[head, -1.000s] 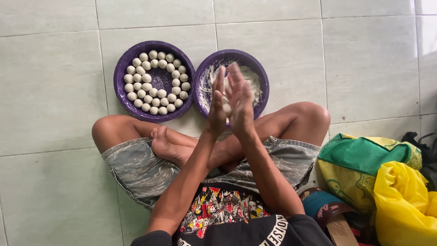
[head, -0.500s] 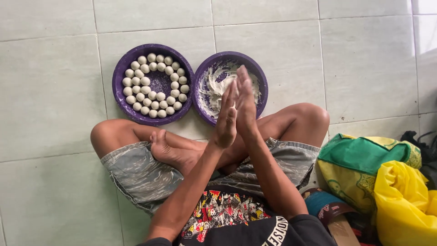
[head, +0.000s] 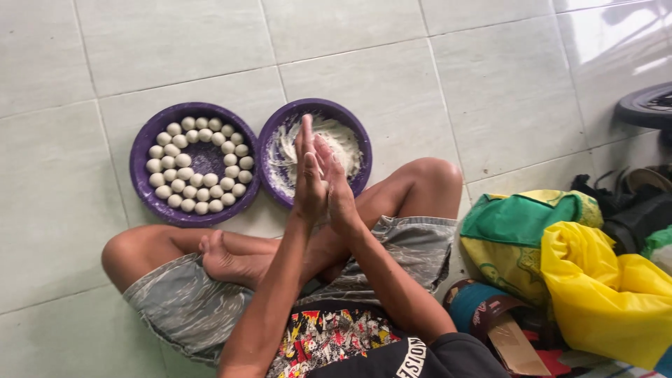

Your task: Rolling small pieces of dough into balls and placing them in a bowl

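Note:
My left hand (head: pixel 309 175) and my right hand (head: pixel 340 192) are pressed flat, palm to palm, with the fingers pointing away from me. They hover over the near rim of a purple bowl (head: pixel 273 183) smeared with white flour or dough. The left fingertips reach a little further than the right ones. Whatever lies between the palms is hidden. To the left stands a second purple bowl (head: pixel 142 189) filled with several small pale dough balls (head: pixel 183 173) laid in rings. I sit cross-legged on the tiled floor, bare feet tucked below my wrists.
At my right lie a green and yellow bag (head: pixel 521 224), a yellow plastic bag (head: pixel 602 294) and a round tin (head: pixel 476 308). Dark bags and a black tyre (head: pixel 644 105) are at the far right. Pale floor tiles (head: pixel 175 49) spread beyond the bowls.
My palms have slid against each other: the right fingertips led half a second ago, now the left ones lead. The hands stay over the floury bowl.

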